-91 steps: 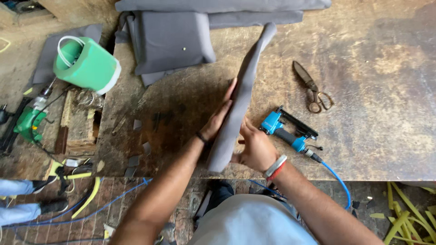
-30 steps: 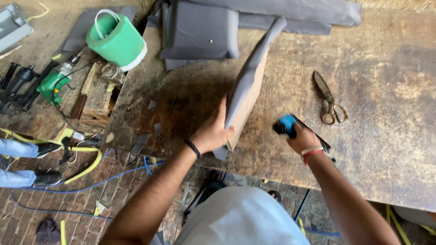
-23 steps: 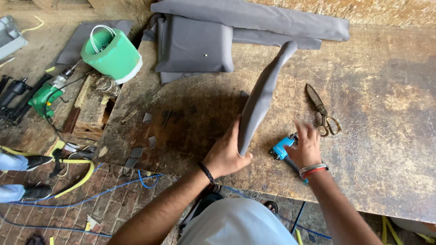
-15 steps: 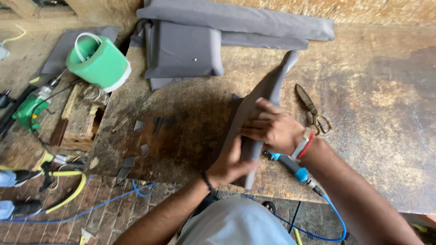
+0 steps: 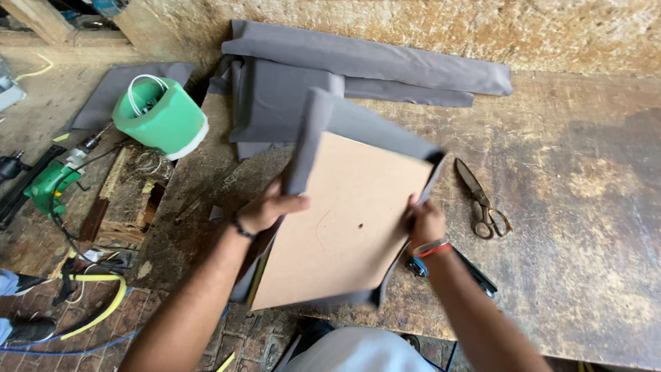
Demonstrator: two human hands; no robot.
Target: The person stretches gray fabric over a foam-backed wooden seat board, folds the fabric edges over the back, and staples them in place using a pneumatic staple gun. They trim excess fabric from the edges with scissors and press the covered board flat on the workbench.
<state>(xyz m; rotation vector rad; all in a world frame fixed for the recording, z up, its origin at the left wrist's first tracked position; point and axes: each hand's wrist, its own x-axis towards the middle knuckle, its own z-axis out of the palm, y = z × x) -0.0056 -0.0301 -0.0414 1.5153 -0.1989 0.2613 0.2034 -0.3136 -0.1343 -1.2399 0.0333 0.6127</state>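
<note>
Both hands are on the panel (image 5: 344,220) now, its bare tan board back turned up to the camera, grey fabric wrapped round the edges. The near lower corner of the panel is partly lost behind the left forearm, and how the fabric is fixed along that bottom edge is hard to make out.

Left hand (image 5: 270,209) clamps the panel's left edge, thumb laid across the board face, fingers curled out of sight behind the padded grey roll. Right hand (image 5: 425,222) grips the opposite edge, fingers folded over the fabric lip, knuckles toward us, bands on the wrist. Both are closed on the panel, arms reaching up from the bottom of the view, holding it tilted above the workbench (image 5: 585,207).

The board is smooth and flat, with a small dark hole near its middle and a faint curved pencil-like line. The bench is rough, stained, scuffed wood.

Just below the right wrist, a blue tool (image 5: 417,266) peeks out, mostly hidden by the arm, its dark body running off beyond. Just right of the right hand lie old metal scissors (image 5: 482,203), blades shut. Beyond the panel's top edge, grey upholstered pieces (image 5: 365,65) are stacked. Out past the left hand sits a green bucket (image 5: 162,118) on its side, and farther still a green power tool (image 5: 51,186).
</note>
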